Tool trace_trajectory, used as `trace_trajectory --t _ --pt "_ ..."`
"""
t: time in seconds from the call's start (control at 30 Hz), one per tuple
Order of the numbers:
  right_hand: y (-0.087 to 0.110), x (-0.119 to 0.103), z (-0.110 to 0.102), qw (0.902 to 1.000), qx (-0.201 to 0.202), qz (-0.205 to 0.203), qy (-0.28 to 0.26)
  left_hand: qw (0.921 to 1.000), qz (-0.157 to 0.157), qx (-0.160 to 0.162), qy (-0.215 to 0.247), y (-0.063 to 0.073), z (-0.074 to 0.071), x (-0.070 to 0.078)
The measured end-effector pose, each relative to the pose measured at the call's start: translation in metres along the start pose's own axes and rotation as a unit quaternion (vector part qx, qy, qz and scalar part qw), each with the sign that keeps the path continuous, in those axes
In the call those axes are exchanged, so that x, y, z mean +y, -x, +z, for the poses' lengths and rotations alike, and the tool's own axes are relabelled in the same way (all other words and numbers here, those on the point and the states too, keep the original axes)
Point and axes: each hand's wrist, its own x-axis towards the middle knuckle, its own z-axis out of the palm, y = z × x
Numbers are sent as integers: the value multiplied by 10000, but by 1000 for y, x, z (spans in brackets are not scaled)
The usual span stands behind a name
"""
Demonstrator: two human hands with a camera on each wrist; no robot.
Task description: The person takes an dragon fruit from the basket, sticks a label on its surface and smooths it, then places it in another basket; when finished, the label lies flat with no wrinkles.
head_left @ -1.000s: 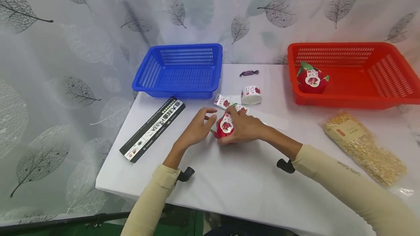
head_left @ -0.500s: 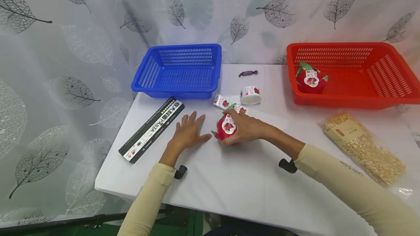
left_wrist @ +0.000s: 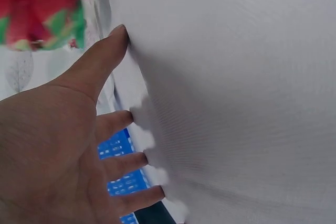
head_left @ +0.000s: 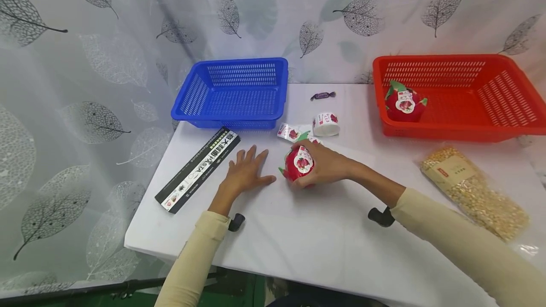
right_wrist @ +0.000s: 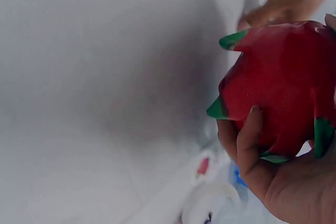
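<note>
A red dragon fruit with green tips and a round white sticker is gripped by my right hand, fingers curled round its side. The right wrist view shows the dragon fruit up close above the white cloth. My left hand has its fingers spread, fingertips at the tabletop, just left of the fruit. In the left wrist view the left palm holds nothing. Behind the fruit lie a strip of printed stickers and a sticker roll.
A blue basket stands at the back left, a black pasta box below it. At the right, a red basket holds another dragon fruit. A bag of corn kernels lies before it. A purple-wrapped candy lies at the back.
My left hand has come away from the dragon fruit to the left and spread its fingers on the table. My right hand has shifted slightly right with the fruit.
</note>
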Motion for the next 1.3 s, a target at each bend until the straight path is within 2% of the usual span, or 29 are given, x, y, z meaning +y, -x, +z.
trace_trajectory --t 0.17,0.33,0.47,0.6,0.8,1.07,1.17,1.3 --pt "21 -6 -36 9992 162 -308 -206 9999 -3 -36 -166 -2 0 0" --pt "41 -11 -81 9988 386 -292 -96 9999 -24 -66 -131 -2 0 -1" --pt "54 -11 -111 9978 605 55 260 9999 -44 -82 -60 -1 0 -3" --pt "70 -4 -137 9927 792 521 749 9999 -23 -104 -44 0 0 -2" --pt "98 16 -178 9873 984 808 951 9998 37 -69 -160 1 -3 1" --pt "128 63 -238 9745 1085 1371 1404 9996 40 -116 -246 -3 -7 6" --pt "135 80 -258 9685 1128 1524 1614 9996 75 -134 -226 -4 -7 8" --pt "135 102 -279 9632 1075 1696 1785 9997 57 -175 -189 -1 -6 7"
